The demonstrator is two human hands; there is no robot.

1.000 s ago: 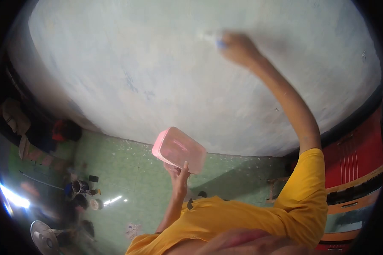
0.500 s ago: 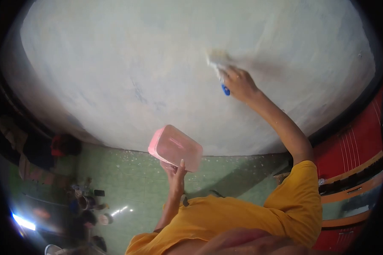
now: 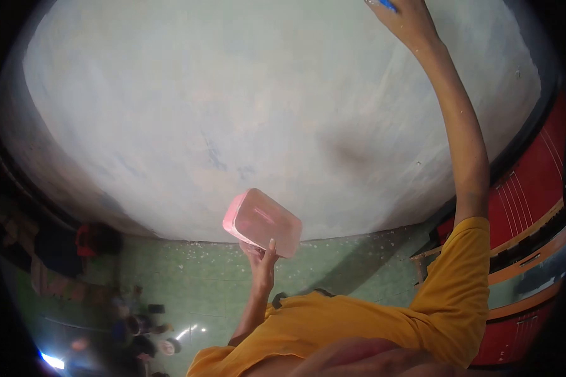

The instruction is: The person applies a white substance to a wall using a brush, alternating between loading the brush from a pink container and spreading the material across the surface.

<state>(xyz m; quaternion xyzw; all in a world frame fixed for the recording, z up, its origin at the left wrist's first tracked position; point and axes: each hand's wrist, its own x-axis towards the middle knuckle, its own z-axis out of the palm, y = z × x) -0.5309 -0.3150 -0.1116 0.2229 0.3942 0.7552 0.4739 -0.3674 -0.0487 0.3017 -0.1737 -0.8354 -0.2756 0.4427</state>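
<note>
My left hand (image 3: pixel 263 259) grips a pink plastic container (image 3: pixel 267 221) at its lower edge, the thumb pressed on its side. The container is tilted in front of the wall, and I cannot see what it holds. High at the top edge of the view, my right hand (image 3: pixel 410 20) is closed around the blue handle (image 3: pixel 388 5) of a paintbrush. The brush head and most of the fingers are out of view. A large wall (image 3: pixel 170 113) with patchy whitish paint spreads before me.
White specks dot the green tiled floor (image 3: pixel 195 276) along the wall's foot. Red furniture (image 3: pixel 522 201) with wooden edges stands at the right. Several pots and small items (image 3: pixel 138 325) lie at lower left, near a bright light (image 3: pixel 53 360).
My right hand has moved up and to the right with the paintbrush, and that arm is stretched out further. The left hand keeps its grip on the container, nearly still.
</note>
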